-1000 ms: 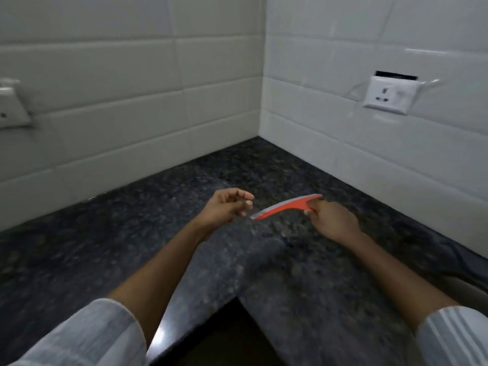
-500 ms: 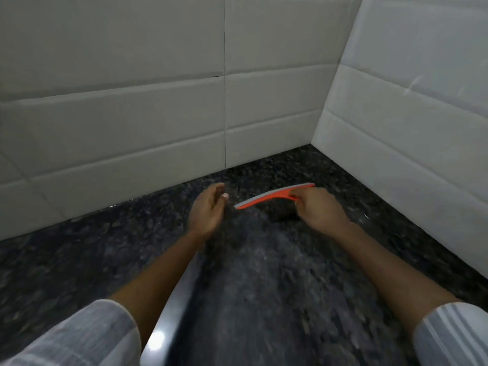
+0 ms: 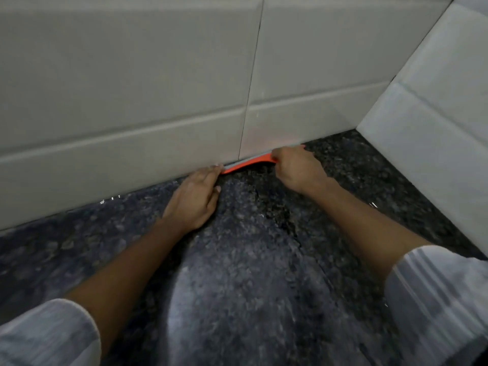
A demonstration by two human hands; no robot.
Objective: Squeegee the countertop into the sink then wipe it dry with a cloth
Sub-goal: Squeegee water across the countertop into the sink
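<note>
An orange squeegee (image 3: 247,164) with a grey blade lies against the foot of the back tiled wall, on the dark speckled granite countertop (image 3: 250,260). My right hand (image 3: 297,167) grips its handle end. Flat on the counter, my left hand (image 3: 196,198) has its fingertips touching the squeegee's left tip. Neither the sink nor a cloth is in view.
White tiled walls (image 3: 132,88) meet in a corner at the back right (image 3: 359,128). Wet glints show on the counter by the back wall (image 3: 111,199) and by the right wall (image 3: 372,204).
Both hands moved forward and down to the back wall. The squeegee went from held in the air to pressed against the wall's foot. The view swung left and closer.
</note>
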